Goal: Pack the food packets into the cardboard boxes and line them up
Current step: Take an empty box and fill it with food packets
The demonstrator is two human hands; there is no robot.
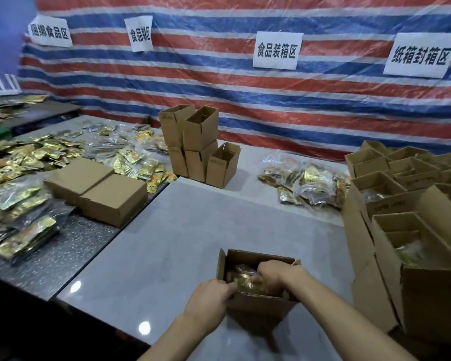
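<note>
An open cardboard box (255, 304) stands on the grey table near me, with gold food packets (242, 280) inside. My left hand (210, 299) is at the box's near left rim, its fingers curled onto a packet. My right hand (272, 273) reaches into the box from the right and grips the packets; its fingertips are hidden inside. Bagged gold packets (305, 182) lie in a pile at the back right of the table.
Open boxes (412, 204), some with packets in them, crowd the right side. A stack of empty boxes (195, 144) stands at the back centre. Two closed boxes (97, 190) and heaps of loose gold packets (24, 162) cover the left table. A striped tarpaulin hangs behind.
</note>
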